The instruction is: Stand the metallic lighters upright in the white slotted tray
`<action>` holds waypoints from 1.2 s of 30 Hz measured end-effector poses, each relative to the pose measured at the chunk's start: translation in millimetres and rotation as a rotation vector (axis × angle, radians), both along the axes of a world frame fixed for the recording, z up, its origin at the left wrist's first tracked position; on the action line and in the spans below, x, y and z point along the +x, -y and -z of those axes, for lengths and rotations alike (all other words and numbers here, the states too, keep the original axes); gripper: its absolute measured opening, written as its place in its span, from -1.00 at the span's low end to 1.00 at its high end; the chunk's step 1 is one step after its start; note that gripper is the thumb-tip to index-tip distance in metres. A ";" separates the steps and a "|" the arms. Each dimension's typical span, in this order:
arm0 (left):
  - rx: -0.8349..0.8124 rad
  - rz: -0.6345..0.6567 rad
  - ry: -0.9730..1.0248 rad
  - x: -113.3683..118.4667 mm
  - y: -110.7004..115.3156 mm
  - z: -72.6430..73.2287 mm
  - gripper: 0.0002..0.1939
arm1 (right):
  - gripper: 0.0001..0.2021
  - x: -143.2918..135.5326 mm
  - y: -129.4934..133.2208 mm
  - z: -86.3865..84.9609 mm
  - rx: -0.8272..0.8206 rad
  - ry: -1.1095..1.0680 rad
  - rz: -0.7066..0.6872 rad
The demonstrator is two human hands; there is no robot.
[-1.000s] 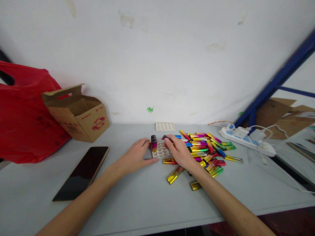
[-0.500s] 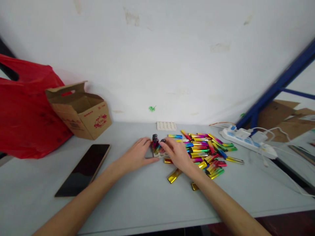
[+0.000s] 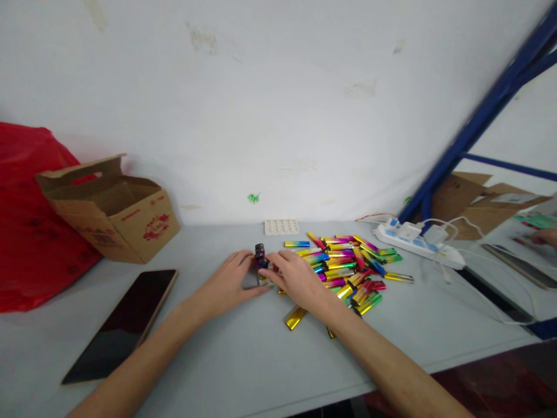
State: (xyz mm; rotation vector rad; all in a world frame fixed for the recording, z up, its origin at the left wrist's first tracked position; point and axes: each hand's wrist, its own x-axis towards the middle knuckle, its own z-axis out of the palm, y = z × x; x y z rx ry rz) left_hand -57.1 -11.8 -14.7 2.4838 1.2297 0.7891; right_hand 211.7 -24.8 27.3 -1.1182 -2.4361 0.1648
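Several lighters with black tops [image 3: 260, 253] stand upright in a small pale tray [image 3: 263, 280], mostly hidden between my hands. My left hand [image 3: 235, 278] is at the tray's left side, thumb along its near edge and fingers round the far side. My right hand [image 3: 296, 276] reaches over the tray from the right, its fingers pinched on a black-topped lighter [image 3: 263, 264]. Right beside it lies a loose pile of shiny multicoloured lighters [image 3: 343, 261]. Behind them, against the wall, sits a second pale tray with rows of holes [image 3: 282, 227].
At the left are a dark tablet [image 3: 124, 325], an open cardboard box [image 3: 117, 217] and a red bag [image 3: 35, 215]. A white power strip with cables [image 3: 418, 244] lies at the right, near a blue metal frame [image 3: 474, 122]. Another person's hand [image 3: 545, 237] shows at the far right.
The view has turned to the right, so things sit further left. My right hand has come closer to the standing lighters, with its lighter now beside them.
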 end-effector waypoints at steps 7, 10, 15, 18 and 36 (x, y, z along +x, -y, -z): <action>-0.004 -0.025 -0.022 -1.1 -0.1 -0.1 -0.36 | -0.68 56.9 -32.3 -1.3 0.099 -0.045 0.215; -0.026 -0.044 -0.049 0.8 1.7 -4.1 -0.36 | -0.71 92.4 -54.8 0.5 0.125 0.031 0.402; -0.052 -0.069 -0.055 3.0 4.0 -10.3 -0.35 | -0.69 121.5 -74.4 1.6 -0.067 0.188 0.466; -0.063 -0.071 -0.062 2.7 3.4 -10.6 -0.33 | -0.66 123.4 -80.2 1.3 -0.177 0.212 0.449; -0.021 -0.049 -0.036 -1.4 1.6 -3.7 -0.29 | -0.39 84.5 -52.6 -7.3 -0.218 -0.670 0.289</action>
